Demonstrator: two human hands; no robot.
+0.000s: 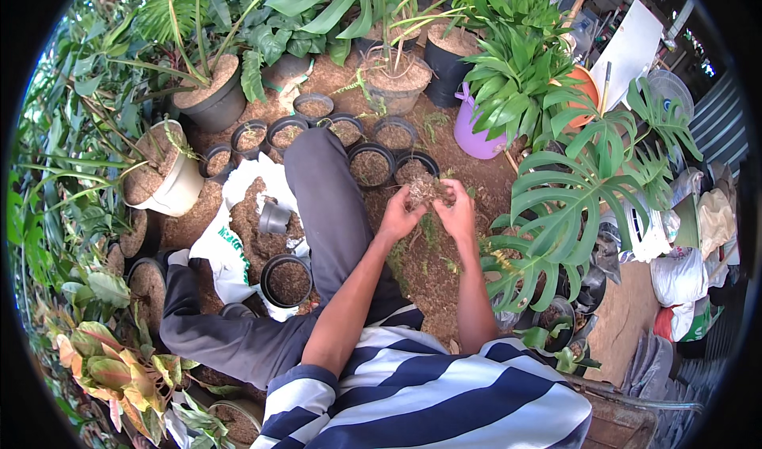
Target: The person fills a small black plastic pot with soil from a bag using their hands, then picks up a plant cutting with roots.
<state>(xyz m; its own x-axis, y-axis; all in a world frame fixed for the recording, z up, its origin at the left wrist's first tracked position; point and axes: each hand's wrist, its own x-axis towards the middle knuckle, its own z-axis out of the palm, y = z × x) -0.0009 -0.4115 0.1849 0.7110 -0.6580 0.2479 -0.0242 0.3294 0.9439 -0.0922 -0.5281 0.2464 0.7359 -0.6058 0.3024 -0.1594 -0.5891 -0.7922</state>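
Note:
A clump of pale, stringy roots and dry soil is held up between my left hand and my right hand, fingers of both closed on its sides. Just behind it sit small black pots of soil. Thin green sprigs lie on the dirt below the clump. Left of my bent knee, an opened white sack holds loose soil, a small empty grey pot and a black pot with soil.
Large potted plants surround me, with broad split leaves close at my right. A purple bucket and an orange container stand at the back right. Bags, a white board and corrugated metal fill the right side.

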